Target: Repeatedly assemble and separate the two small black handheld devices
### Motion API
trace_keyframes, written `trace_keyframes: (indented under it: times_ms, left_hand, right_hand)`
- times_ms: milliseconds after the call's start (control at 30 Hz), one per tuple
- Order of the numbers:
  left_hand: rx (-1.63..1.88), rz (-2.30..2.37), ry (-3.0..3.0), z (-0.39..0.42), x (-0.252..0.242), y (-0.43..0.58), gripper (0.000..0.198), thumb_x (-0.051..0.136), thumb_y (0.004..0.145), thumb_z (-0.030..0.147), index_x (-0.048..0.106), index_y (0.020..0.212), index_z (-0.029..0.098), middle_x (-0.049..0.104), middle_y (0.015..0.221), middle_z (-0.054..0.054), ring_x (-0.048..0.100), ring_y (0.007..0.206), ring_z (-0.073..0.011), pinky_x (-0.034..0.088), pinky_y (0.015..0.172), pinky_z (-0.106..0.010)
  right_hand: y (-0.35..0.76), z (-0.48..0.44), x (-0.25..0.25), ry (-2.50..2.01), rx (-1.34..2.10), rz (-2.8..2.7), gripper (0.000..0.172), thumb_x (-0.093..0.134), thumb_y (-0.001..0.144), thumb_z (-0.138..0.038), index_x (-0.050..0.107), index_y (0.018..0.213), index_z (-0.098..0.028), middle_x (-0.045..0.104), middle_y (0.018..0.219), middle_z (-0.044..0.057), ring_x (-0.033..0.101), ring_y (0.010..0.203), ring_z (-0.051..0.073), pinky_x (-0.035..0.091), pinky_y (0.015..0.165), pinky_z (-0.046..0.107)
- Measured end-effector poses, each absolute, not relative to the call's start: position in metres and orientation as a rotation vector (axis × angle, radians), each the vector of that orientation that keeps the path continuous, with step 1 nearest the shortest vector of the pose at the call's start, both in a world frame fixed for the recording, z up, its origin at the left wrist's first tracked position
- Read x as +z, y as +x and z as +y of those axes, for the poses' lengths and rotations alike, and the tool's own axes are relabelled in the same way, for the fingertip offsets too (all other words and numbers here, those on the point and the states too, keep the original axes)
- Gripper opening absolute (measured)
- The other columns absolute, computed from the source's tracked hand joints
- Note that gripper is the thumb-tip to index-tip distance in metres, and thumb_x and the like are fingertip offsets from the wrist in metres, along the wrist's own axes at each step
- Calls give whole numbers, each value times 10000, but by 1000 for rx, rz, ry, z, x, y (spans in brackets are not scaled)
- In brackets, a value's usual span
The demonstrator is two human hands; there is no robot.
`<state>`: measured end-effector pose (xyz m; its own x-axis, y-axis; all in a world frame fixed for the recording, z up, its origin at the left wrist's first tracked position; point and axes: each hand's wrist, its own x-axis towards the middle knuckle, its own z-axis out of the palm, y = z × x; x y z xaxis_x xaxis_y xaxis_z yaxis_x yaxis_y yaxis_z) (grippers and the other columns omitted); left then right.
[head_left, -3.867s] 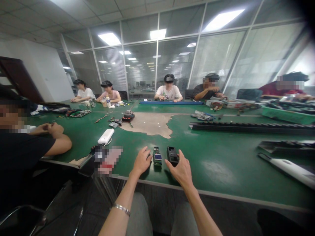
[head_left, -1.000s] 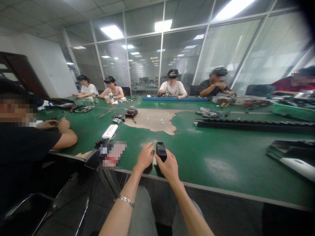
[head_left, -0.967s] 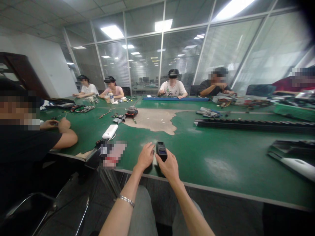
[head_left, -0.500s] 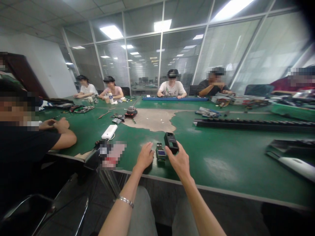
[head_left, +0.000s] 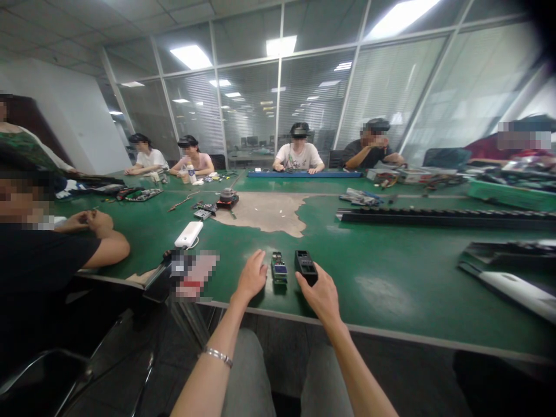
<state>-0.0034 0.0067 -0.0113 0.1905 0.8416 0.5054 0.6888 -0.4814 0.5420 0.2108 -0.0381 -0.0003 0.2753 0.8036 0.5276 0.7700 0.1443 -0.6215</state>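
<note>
A black plastic housing [head_left: 306, 265] with cut-out openings stands on the green table, and my right hand [head_left: 322, 291] is closed around its lower right side, thumb in front. Left of the housing, a small circuit board assembly [head_left: 279, 269] with a dark blue screen lies on the table, touched by neither hand. My left hand [head_left: 252, 277] is beside the board's left side with its fingers stretched forward and nothing in them. A metal bracelet [head_left: 218, 355] circles my left wrist.
A white power bank [head_left: 189, 234] with a cable lies to the left, behind a blurred-out pinkish item [head_left: 202, 272]. Farther back are loose electronic parts [head_left: 227, 198]. At right lie a long black rail [head_left: 434, 219] and a white-and-black device [head_left: 508, 284]. Several people sit around the table.
My right hand has lowered the black housing onto the table and turned it more upright, slightly farther from the circuit board. My left hand has shifted a little left. A standing person appears at far left.
</note>
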Motion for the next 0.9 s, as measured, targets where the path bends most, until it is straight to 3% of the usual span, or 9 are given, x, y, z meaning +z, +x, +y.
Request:
trace_keyframes:
  times_ms: [333, 567, 700, 900]
  left_hand:
    - [1157, 1489, 2272, 6, -11, -4, 440, 445, 914, 305, 486, 1313, 125, 473, 1391, -144, 406, 1319, -229, 321, 1120, -432]
    - [1176, 1492, 2263, 5, -9, -2, 447, 455, 912, 322, 475, 1325, 152, 467, 1400, -131, 402, 1322, -237, 325, 1114, -451]
    - [1185, 1493, 2251, 4, -8, -3, 462, 454, 913, 333, 467, 1331, 137, 467, 1398, -139, 401, 1323, -236, 324, 1116, -440]
    - [1199, 1493, 2230, 6, -9, -3, 454, 453, 912, 338, 472, 1329, 159, 474, 1394, -127, 407, 1319, -239, 332, 1111, -447]
  right_hand:
    - [214, -33, -12, -1734, 131, -1498, 846, 549, 750, -494, 284, 1423, -54, 555, 1269, 182, 493, 1186, 314, 391, 971, 424]
    - [213, -35, -10, -1695, 119, -1476, 937, 562, 727, -598, 248, 1440, -76, 558, 1262, 175, 485, 1184, 322, 385, 972, 435]
    - [214, -33, -12, -1650, 30, -1477, 937, 570, 704, -628, 306, 1408, -69, 542, 1258, 190, 469, 1183, 330, 365, 987, 453]
    - [215, -32, -14, -1587, -46, -1609, 825, 559, 731, -499, 303, 1402, -92, 488, 1325, 184, 458, 1194, 309, 350, 996, 467]
